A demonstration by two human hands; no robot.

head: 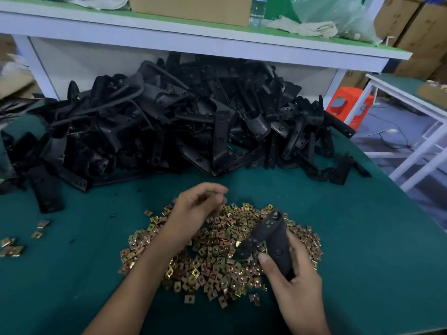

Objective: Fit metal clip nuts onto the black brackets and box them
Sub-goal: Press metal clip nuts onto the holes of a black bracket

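A heap of gold-coloured metal clip nuts [212, 259] lies on the green table [362, 238] in front of me. My right hand [295, 284] grips one black bracket [273, 238], holding it tilted over the right side of the heap. My left hand [196, 209] hovers over the heap's far edge with its fingers curled together; whether a clip nut sits between the fingertips is too small to tell. A big pile of black brackets [181, 122] fills the back of the table.
A few loose clip nuts [14, 247] lie at the left edge. A white shelf [193, 42] overhangs the pile, carrying a cardboard box [191, 8], a water bottle [257, 10] and a plastic bag. An orange stool [348, 107] and a white frame stand right.
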